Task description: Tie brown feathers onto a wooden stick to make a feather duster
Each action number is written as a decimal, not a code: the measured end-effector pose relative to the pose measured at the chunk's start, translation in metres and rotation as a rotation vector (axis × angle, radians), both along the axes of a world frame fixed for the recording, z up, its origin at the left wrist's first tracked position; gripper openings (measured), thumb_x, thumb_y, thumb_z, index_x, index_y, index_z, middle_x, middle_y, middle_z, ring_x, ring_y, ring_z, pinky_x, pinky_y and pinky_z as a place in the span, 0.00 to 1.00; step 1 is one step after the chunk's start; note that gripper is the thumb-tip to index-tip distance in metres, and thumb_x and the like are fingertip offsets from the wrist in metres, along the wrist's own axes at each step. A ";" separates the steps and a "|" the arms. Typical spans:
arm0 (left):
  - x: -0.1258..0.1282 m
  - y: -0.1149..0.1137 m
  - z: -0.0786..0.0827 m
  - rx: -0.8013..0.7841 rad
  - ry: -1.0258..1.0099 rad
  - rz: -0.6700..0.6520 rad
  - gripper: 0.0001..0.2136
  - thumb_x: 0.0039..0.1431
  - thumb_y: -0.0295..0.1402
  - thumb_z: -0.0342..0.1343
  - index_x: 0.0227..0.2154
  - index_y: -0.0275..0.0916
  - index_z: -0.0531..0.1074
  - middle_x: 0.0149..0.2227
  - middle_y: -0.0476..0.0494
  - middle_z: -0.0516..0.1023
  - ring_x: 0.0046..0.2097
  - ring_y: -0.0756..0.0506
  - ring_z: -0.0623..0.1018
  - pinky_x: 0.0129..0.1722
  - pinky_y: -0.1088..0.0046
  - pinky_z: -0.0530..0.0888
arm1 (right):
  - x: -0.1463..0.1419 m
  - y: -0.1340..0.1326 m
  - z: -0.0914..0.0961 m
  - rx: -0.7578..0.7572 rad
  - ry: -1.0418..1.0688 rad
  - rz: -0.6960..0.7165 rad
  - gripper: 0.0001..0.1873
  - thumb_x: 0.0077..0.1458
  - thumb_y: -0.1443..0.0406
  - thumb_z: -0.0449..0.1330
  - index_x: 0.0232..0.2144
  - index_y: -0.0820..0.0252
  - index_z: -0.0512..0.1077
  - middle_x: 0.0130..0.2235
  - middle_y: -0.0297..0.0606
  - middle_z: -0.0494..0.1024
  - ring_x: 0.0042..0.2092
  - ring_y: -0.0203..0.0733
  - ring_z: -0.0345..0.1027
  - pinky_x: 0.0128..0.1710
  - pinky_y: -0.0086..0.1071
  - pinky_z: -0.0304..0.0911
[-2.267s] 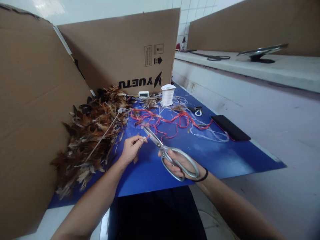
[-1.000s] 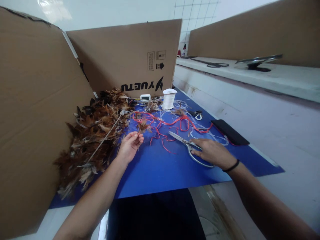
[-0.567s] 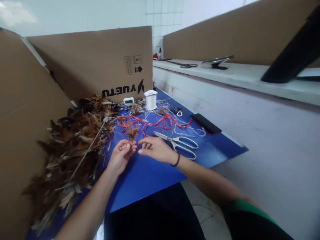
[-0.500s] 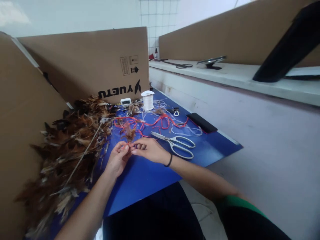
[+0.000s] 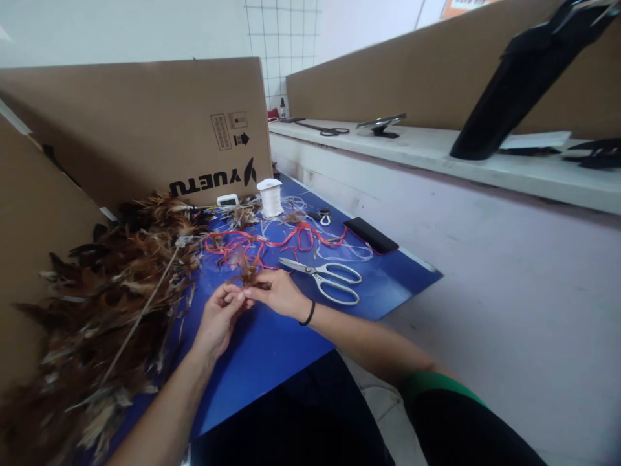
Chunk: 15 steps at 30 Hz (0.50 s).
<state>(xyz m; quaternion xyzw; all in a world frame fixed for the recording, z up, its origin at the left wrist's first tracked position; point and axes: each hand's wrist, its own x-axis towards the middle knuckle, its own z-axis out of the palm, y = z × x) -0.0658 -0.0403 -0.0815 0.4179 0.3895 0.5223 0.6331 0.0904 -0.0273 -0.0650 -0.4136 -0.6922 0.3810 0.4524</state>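
Observation:
Over the blue tabletop (image 5: 286, 349), my left hand (image 5: 223, 316) and my right hand (image 5: 280, 295) meet with thumbs and fingertips pressed together. Between them stands a small bunch of brown feathers (image 5: 249, 270), its tips pointing away from me. Both hands are closed at its base, which the fingers hide. Just right of my right hand lie scissors (image 5: 334, 279) with pale handles, blades pointing left. Red cord (image 5: 286, 243) runs in loose loops beyond the hands.
A large heap of brown feathers (image 5: 107, 298) covers the left side, with a thin stick (image 5: 140, 317) across it. Behind stand a white spool (image 5: 270, 198), a small white device (image 5: 228, 200) and a cardboard box (image 5: 145, 129). A black phone (image 5: 371, 235) lies near the right edge.
The view has turned slightly right, so everything sits further left. My fingertips stay together at the feathers' base; the bit of red seen there before is now hardly visible.

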 end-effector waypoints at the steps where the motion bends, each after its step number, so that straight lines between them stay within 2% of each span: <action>1: 0.000 0.000 0.000 0.007 0.013 -0.006 0.12 0.43 0.32 0.66 0.29 0.37 0.68 0.26 0.50 0.75 0.29 0.52 0.76 0.33 0.77 0.73 | 0.000 -0.001 0.001 0.000 -0.019 -0.026 0.11 0.47 0.62 0.61 0.20 0.65 0.72 0.20 0.30 0.68 0.24 0.29 0.56 0.24 0.25 0.50; 6: 0.004 -0.003 0.000 0.057 0.065 -0.033 0.13 0.45 0.32 0.64 0.31 0.37 0.66 0.24 0.51 0.74 0.28 0.51 0.76 0.33 0.75 0.73 | 0.000 -0.005 0.003 0.023 -0.054 -0.095 0.12 0.43 0.62 0.62 0.16 0.64 0.66 0.19 0.27 0.63 0.22 0.27 0.52 0.22 0.24 0.47; 10: 0.006 -0.006 -0.001 0.076 0.128 -0.077 0.16 0.47 0.34 0.63 0.37 0.37 0.65 0.28 0.49 0.76 0.30 0.49 0.77 0.35 0.72 0.73 | 0.008 -0.003 0.010 -0.014 0.007 -0.069 0.10 0.44 0.63 0.59 0.19 0.63 0.65 0.20 0.28 0.65 0.23 0.28 0.57 0.22 0.23 0.52; 13: 0.008 -0.007 -0.005 0.121 0.239 -0.136 0.14 0.50 0.36 0.60 0.38 0.37 0.64 0.30 0.46 0.77 0.30 0.48 0.77 0.34 0.72 0.72 | 0.031 0.008 0.025 -0.102 0.166 -0.064 0.04 0.45 0.65 0.56 0.25 0.62 0.66 0.22 0.30 0.70 0.22 0.31 0.64 0.20 0.23 0.58; 15: 0.010 -0.008 -0.011 0.175 0.326 -0.178 0.12 0.53 0.37 0.58 0.36 0.36 0.64 0.29 0.47 0.76 0.28 0.49 0.76 0.32 0.73 0.72 | 0.054 0.022 0.036 -0.113 0.239 -0.132 0.04 0.44 0.67 0.56 0.26 0.62 0.65 0.22 0.31 0.72 0.22 0.33 0.67 0.18 0.23 0.60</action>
